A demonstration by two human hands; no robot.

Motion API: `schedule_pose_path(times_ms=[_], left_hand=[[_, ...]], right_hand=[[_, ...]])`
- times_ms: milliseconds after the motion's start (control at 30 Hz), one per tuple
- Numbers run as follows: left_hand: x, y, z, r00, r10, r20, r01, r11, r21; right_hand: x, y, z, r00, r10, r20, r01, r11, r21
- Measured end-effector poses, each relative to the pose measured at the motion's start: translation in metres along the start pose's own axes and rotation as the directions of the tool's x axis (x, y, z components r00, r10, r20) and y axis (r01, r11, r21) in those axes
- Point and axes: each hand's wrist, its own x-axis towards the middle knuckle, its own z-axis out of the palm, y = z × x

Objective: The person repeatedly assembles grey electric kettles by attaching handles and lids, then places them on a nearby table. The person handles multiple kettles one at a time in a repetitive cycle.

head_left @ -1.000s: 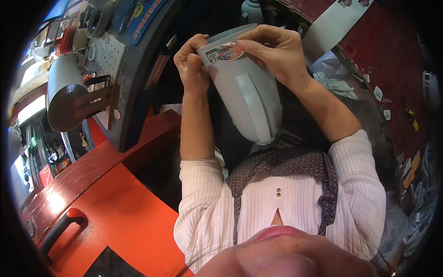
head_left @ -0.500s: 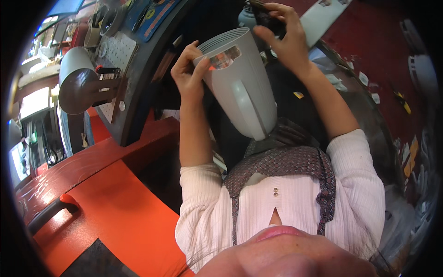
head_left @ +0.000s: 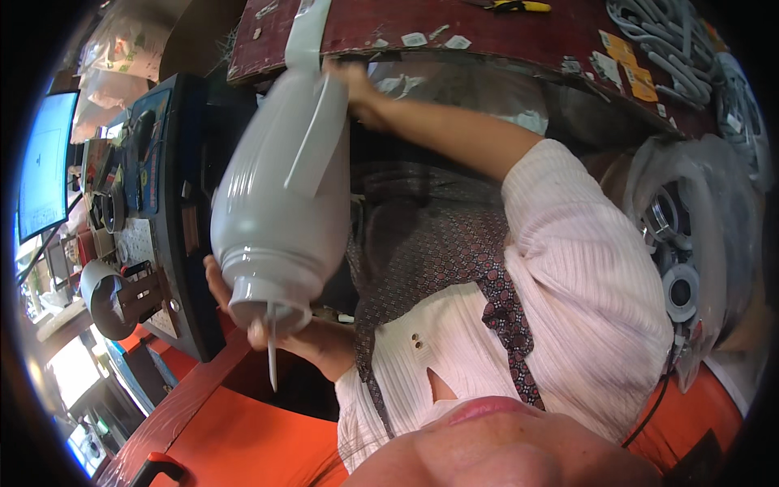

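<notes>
Left hand (head_left: 318, 344) low, close to the torso (head_left: 454, 325), bare, grasping. Its fingers (head_left: 217, 284) wrap round, partly hidden, with tips showing farthest left; thumb (head_left: 258, 334) points leftward, apart from them. Left wrist (head_left: 339, 359) sits just off the cuff, forearm mostly out of sight. Right forearm (head_left: 458, 134) bare, stretched across toward upper left, elbow out wide. Right hand (head_left: 357, 91) bare, well apart from the left one, blurred; fingers mostly hidden, grip unclear.

left hand (head_left: 304, 339): now cupping grey vessel (head_left: 272, 187) at its neck | right hand (head_left: 357, 88): now reaching its far end | monitor (head_left: 46, 162): coming into view
</notes>
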Motion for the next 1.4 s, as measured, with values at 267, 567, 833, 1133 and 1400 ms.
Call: schedule_pose_path(times_ms=[267,567,833,1133,1400], left_hand=[[0.051,-0.009,-0.06,0.993,-0.092,-0.068,0.089,0.995,-0.05],[0.076,-0.021,-0.019,0.991,0.055,0.124,-0.053,0.998,-0.02],[0.087,0.004,-0.006,0.92,0.135,0.367,-0.178,0.98,0.085],[0.044,-0.029,0.013,0.782,-0.108,0.614,0.161,0.986,-0.033],[0.033,-0.039,0.032,0.743,-0.221,0.632,0.26,0.965,0.031]], right_hand=[[-0.029,-0.125,-0.209,0.731,-0.592,0.34,0.119,-0.38,-0.917],[-0.094,-0.167,-0.095,0.867,0.033,0.496,0.151,0.933,-0.326],[-0.138,-0.213,0.052,0.151,-0.083,0.985,0.985,-0.066,-0.157],[-0.141,-0.2,0.06,-0.124,0.304,0.944,0.644,-0.699,0.31],[-0.163,-0.166,0.066,0.38,0.52,0.765,0.861,-0.501,-0.087]])
